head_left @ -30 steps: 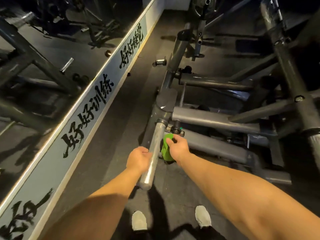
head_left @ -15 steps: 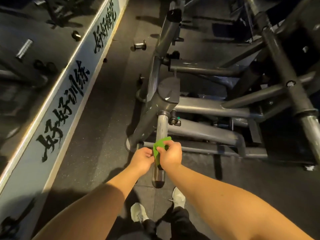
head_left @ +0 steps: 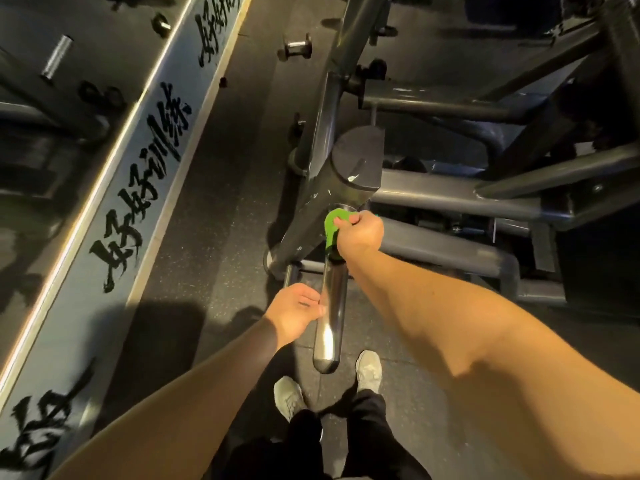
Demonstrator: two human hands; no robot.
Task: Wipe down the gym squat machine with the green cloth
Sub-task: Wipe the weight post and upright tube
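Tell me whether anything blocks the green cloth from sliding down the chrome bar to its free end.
The left hand rests against the bar's left side, midway between the cloth in the right hand and the free end. Nothing else visible sits on that stretch.

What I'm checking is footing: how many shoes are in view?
2. One grey shoe lies below-left of the chrome bar's free end, the other grey shoe just right of it, both on the dark floor. None seems hidden.

The green cloth [head_left: 330,226] lies on the shiny steel peg [head_left: 334,306] under the right hand [head_left: 361,235], beyond the left hand [head_left: 294,311].
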